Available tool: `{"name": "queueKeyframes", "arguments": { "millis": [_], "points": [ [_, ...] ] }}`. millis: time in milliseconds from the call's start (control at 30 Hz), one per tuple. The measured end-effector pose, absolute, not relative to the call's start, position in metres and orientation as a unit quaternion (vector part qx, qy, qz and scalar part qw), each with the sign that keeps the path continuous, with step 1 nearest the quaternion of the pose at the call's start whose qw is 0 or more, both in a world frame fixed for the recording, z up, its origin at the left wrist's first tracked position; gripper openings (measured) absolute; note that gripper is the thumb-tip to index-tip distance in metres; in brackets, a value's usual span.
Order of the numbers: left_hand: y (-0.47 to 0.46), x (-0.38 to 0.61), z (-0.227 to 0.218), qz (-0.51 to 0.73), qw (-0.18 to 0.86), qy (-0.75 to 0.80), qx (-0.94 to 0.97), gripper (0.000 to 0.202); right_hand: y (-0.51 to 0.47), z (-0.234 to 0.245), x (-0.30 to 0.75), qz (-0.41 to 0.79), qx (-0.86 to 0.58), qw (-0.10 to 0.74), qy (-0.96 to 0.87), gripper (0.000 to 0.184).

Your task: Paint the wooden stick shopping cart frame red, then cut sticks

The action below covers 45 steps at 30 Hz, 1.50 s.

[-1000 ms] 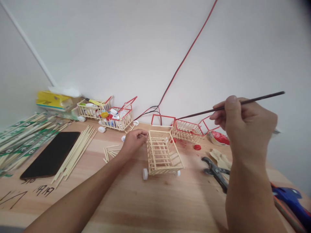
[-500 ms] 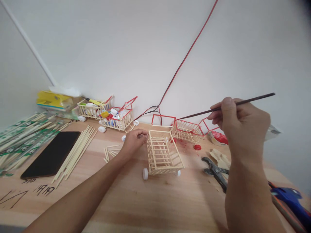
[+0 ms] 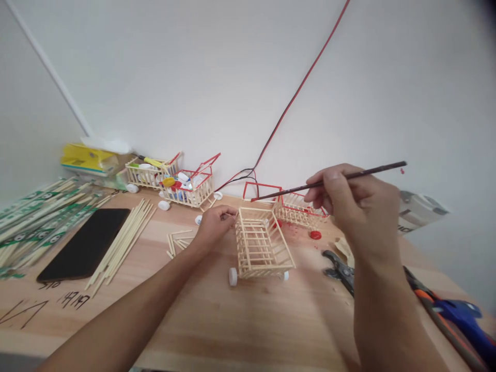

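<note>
A miniature shopping cart of thin wooden sticks, with white wheels, stands in front of me. My left hand pinches it at its far left corner. The cart's handle frame is red on its upper bars, while the low bar is bare wood. In my right hand is a thin dark paintbrush, gripped like a pen. Its reddish tip lies at the left end of that low bar; whether it touches I cannot tell. Just behind stands another stick cart with a red rim, partly hidden by my right hand.
Two filled carts stand by the wall at left. A black phone, loose sticks and packaged chopsticks lie left. At right are pliers, a blue-handled tool and a red cap. A cable runs up the wall.
My right hand has moved left and slightly down, bringing the brush tip from the handle's right end to its left end. My left hand and the cart stay nearly in place.
</note>
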<state>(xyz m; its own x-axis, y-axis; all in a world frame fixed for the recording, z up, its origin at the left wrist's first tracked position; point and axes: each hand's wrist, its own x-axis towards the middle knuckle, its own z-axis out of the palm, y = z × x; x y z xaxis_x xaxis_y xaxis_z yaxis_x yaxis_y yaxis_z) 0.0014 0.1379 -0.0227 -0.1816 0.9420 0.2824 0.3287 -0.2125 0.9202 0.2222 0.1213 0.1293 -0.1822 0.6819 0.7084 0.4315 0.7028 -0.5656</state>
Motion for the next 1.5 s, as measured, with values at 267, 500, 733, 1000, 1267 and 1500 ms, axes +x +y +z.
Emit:
{"name": "queueKeyframes", "arguments": {
  "millis": [267,500,733,1000,1267,1500],
  "points": [
    [0.137,0.003,-0.020,0.521,0.288,0.567,0.569,0.024,0.124,0.116,0.211,0.094,-0.332,0.529,-0.775,0.030],
    [0.139,0.002,-0.022,0.524,0.282,0.565,0.571,0.024,0.125,0.115,0.211,0.076,-0.343,0.511,-0.785,0.032],
    [0.139,0.001,-0.024,0.532,0.278,0.556,0.575,0.022,0.125,0.117,0.214,0.047,-0.356,0.507,-0.783,0.034],
    [0.139,0.001,-0.024,0.532,0.283,0.558,0.571,0.023,0.128,0.123,0.222,0.023,-0.389,0.495,-0.777,0.034],
    [0.139,0.001,-0.023,0.535,0.282,0.558,0.568,0.022,0.135,0.129,0.238,0.001,-0.442,0.472,-0.763,0.030],
    [0.140,0.000,-0.026,0.530,0.291,0.552,0.574,0.021,0.135,0.133,0.244,-0.032,-0.472,0.444,-0.761,0.032]
  ]
}}
